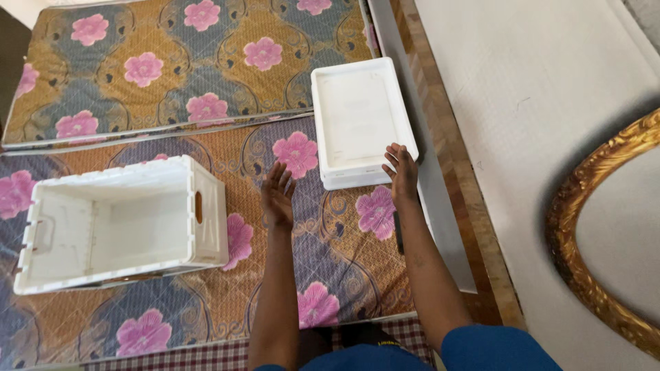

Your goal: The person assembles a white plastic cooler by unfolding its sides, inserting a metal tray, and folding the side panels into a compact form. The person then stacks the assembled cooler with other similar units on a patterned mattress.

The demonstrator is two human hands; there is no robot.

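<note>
Reaching forward over a quilted floral mattress (330, 275), both hands are stretched out toward a shallow white tray (359, 120) that lies flat on the mattress near its right edge. The right hand (402, 172) is open with its fingers spread, and the fingertips rest on the near right corner of the tray's rim; it grips nothing. The left hand (277, 196) is also open, fingers loosely fanned and pointing away from the person, and it hovers just left of the tray's near left corner, apart from it and holding nothing. Whether the left palm touches the mattress cannot be told.

The tray is rectangular, with a raised rim and a paler flat inner panel, its long side running away from the person. Well to the left of the hands, a deep white plastic crate (117, 227) sits on the same mattress, its open inside facing the camera, with a slot handle cut into its right wall and another at its left end. A second mattress (172, 69) of the same pink-flower pattern lies beyond, touching the first along its far edge. To the right, a wooden strip borders pale flooring (536, 89), and a curved gilt frame (605, 227) shows at the right margin.
</note>
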